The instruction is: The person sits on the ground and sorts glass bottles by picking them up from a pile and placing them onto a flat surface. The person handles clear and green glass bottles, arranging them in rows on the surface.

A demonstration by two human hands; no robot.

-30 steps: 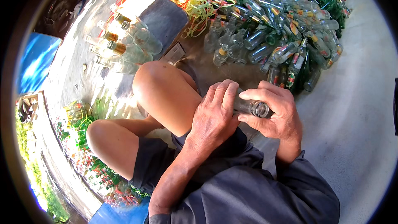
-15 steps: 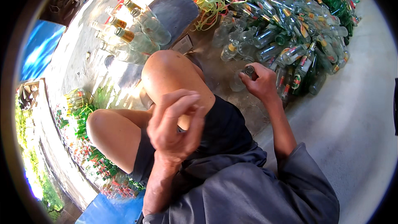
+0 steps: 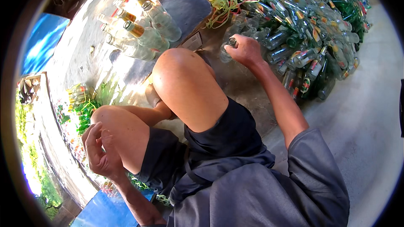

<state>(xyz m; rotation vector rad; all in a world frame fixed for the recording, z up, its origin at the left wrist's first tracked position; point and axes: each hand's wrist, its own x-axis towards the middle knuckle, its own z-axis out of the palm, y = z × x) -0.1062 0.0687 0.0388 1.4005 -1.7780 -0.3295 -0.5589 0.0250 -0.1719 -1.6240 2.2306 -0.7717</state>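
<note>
My right hand (image 3: 247, 50) is closed round the neck of a clear glass bottle (image 3: 226, 54), whose dark mouth shows beside my thumb. That bottle stands at the near edge of a group of clear bottles (image 3: 261, 37). Beside my left knee, my left hand (image 3: 102, 151) is raised and empty, its fingers loosely bent and apart. Beyond my knees, several clear bottles (image 3: 162, 24) with yellow-brown neck labels stand upright, close together, next to a dark slab (image 3: 185, 3).
A large heap of clear and green bottles (image 3: 320, 21) fills the far right against a pale wall (image 3: 370, 113). Red and yellow plastic straps (image 3: 223, 0) lie tangled beyond the slab. Bundled bottles (image 3: 80, 94) and a blue sheet (image 3: 105, 210) are at the left.
My right hand has moved forward and left, with the bottle still in its grip. My left hand has swung left, from over my lap to beside my left knee.
</note>
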